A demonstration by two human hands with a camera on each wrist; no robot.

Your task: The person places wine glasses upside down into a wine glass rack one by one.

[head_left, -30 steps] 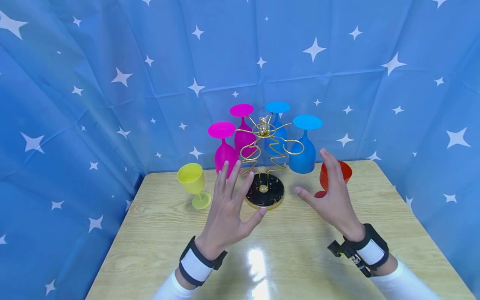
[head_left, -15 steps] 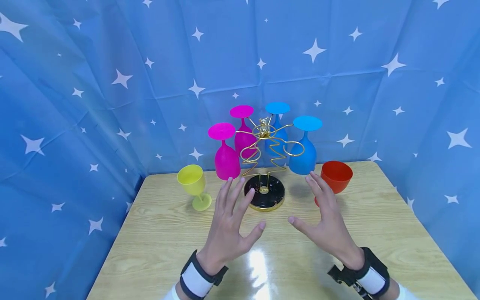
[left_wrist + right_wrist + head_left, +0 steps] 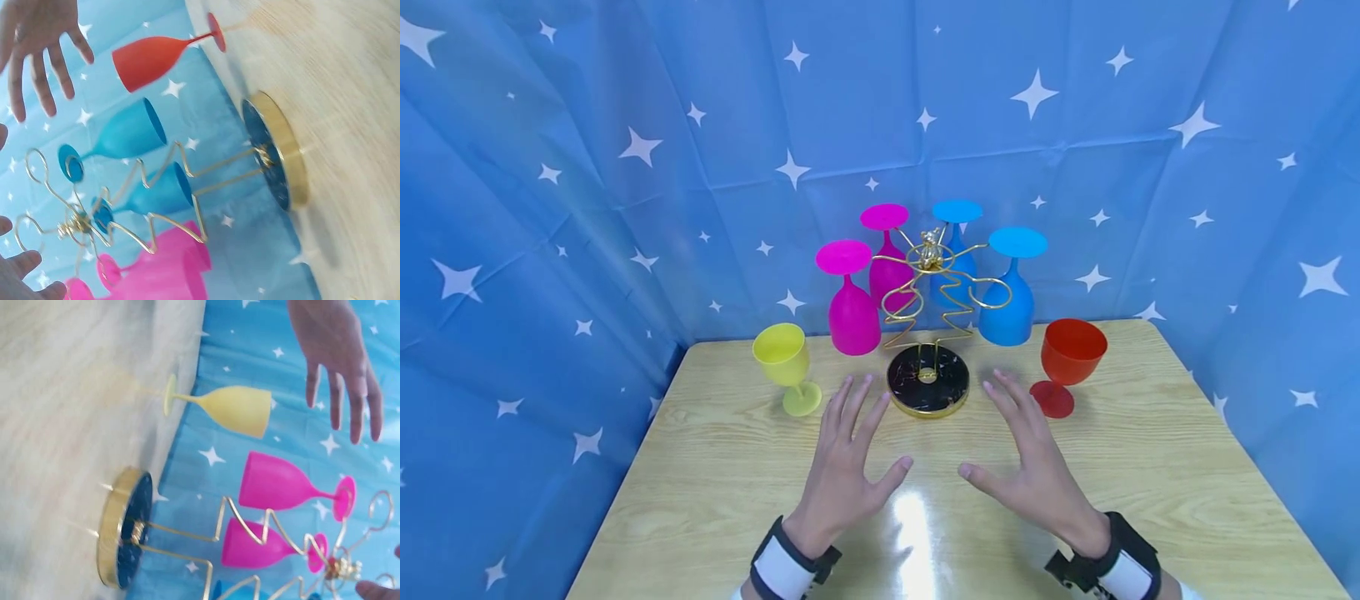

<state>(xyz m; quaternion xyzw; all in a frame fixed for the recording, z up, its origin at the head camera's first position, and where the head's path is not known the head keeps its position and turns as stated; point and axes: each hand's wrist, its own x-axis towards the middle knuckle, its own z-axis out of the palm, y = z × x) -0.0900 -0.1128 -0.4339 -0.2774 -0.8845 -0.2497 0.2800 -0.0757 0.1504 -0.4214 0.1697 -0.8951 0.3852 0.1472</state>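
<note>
- Rack is standing upright on the far half of the table, centre; its gold wire is rising from a black base to a bear.
- 4 cups are hanging upside down by their feet: near pink & far pink on L, near blue & far blue on R. Two near loops are holding no cup.
- Yellow cup is standing upright L of rack; red cup is standing upright R.
- L hand is hovering near-L of the base, fingers spread, released, holding nothing.
- R hand is mirroring it near-R, red cup just beyond; fingers apart, also empty.
- Cups are looking like stiff plastic: prob. light, a bit slick, not v. fragile; stem or bowl is seeming the best hold.
- Rack is looking springy up top w/ weight low, so base is prob. the safest grip; tugging wire could set cups swinging.
- Starry blue curtain is hanging behind.
</note>
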